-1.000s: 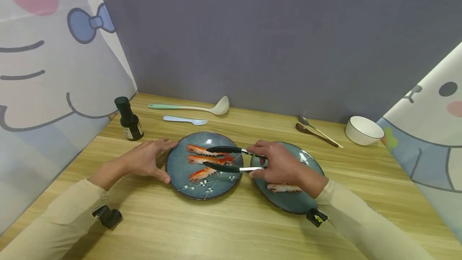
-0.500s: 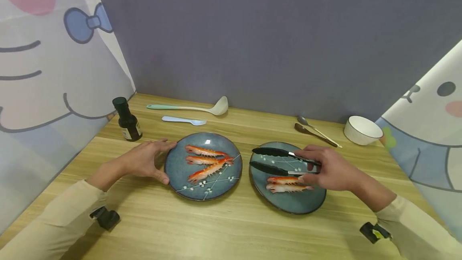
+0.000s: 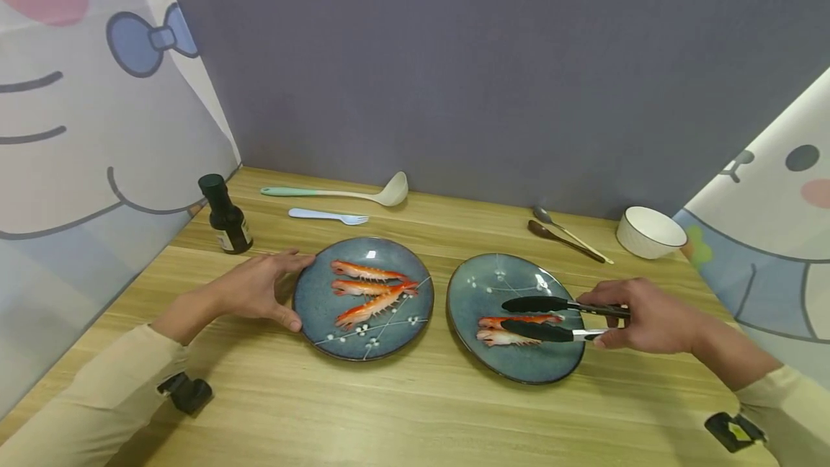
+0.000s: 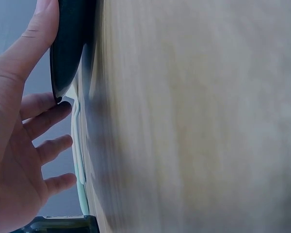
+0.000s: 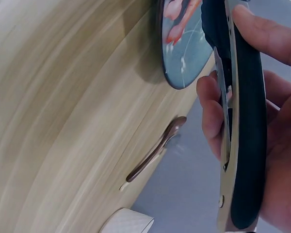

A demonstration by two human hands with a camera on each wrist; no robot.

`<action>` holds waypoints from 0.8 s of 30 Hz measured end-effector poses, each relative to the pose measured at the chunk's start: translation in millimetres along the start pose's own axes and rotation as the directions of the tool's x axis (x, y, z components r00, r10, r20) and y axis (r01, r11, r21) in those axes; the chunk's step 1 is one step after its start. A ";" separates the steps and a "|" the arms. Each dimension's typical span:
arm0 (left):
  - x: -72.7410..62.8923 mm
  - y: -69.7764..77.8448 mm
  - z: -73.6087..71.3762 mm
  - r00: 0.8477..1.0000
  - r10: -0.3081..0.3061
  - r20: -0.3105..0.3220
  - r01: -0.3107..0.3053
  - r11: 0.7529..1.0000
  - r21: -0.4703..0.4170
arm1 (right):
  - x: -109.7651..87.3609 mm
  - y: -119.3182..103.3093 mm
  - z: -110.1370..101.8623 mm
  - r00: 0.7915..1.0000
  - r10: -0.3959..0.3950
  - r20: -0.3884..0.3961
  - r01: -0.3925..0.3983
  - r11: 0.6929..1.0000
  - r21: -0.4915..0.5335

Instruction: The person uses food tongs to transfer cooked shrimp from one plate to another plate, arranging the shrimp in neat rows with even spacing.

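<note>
My left hand [image 3: 259,290] rests at the left rim of a blue-grey plate [image 3: 318,308], its thumb and index finger spread along the edge and the other fingers loose. Three orange-red shrimp [image 3: 376,305] lie on that plate, one slanting across the tips of the others. Over the right rim of a second blue-grey plate [image 3: 506,370], my right hand [image 3: 655,316] grips a pair of black-tipped kitchen tongs [image 3: 545,305]. The tongs' tips are apart, above two shrimp [image 3: 496,337] lying side by side, and partly cover them. In the right wrist view, fingers wrap the tongs' handles [image 5: 250,131].
Behind the left plate lie a ladle [image 3: 389,193] and a light blue fork [image 3: 327,215]. A dark bottle [image 3: 228,218] stands at the left. Two spoons, one of them dark brown [image 3: 558,236], and a white bowl [image 3: 650,233] are at the back right.
My right hand has drawn the tongs rightward from the left plate to over the right plate's right side. The slanting shrimp on the left plate is now uncovered. My left hand stays put.
</note>
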State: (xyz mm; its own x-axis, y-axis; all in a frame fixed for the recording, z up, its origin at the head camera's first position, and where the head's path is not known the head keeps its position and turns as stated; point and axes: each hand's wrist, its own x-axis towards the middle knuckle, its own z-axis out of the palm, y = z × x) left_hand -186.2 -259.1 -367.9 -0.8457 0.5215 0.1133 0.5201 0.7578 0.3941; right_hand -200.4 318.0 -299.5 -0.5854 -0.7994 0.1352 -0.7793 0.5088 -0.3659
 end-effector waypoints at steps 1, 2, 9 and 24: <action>0.0 -0.2 0.1 1.000 0.000 -0.001 0.000 1.000 0.000 | -0.3 0.7 0.5 1.000 -0.002 0.001 0.002 1.000 -0.008; -0.1 -0.3 0.2 1.000 0.000 -0.001 0.000 1.000 0.001 | -0.1 1.0 1.2 1.000 -0.005 -0.001 0.005 1.000 -0.017; 0.0 -0.1 0.1 1.000 -0.003 0.000 0.003 1.000 0.002 | 3.0 3.3 10.5 0.998 -0.043 -0.047 0.037 0.992 -0.120; -0.4 1.7 -0.3 1.000 -0.001 0.000 0.001 1.000 -0.006 | -0.7 4.0 34.4 0.973 -0.076 -0.218 0.065 0.996 -0.057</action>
State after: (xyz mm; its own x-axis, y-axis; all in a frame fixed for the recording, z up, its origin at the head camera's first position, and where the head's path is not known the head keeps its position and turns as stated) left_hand -185.0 -258.1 -367.0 -0.8463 0.5206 0.1133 0.5186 0.7560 0.3994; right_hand -195.4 309.6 -332.8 -0.5591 -0.7470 0.3597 -0.8272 0.4731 -0.3033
